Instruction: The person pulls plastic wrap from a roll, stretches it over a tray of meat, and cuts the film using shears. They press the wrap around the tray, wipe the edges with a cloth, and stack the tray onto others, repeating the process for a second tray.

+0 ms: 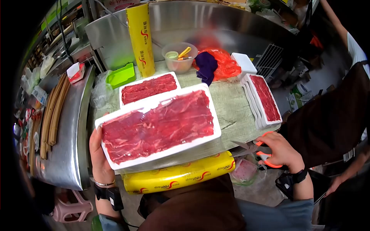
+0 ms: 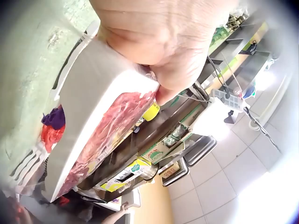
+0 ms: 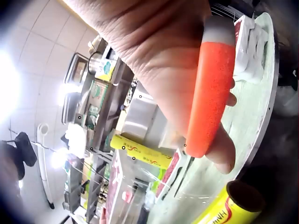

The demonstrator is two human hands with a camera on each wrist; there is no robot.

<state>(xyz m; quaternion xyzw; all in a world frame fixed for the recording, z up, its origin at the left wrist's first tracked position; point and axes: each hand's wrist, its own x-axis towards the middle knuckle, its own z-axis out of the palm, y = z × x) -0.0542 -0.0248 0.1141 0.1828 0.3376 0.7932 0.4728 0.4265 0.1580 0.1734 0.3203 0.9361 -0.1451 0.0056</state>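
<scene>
Food prep rm — trayed meat (image 1: 162,123)

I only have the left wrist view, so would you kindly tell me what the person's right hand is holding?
Observer: The right hand holds orange-handled scissors.
Operator: Thank you. Is there anything between the raised meat tray and the person's body?
Observer: Yes, a yellow cling-film roll lies on its side along the near edge of the table.

left grip (image 1: 99,158): clasping | right grip (image 1: 284,151): curled, palm-down | both forearms (image 1: 304,190): angled forward
</scene>
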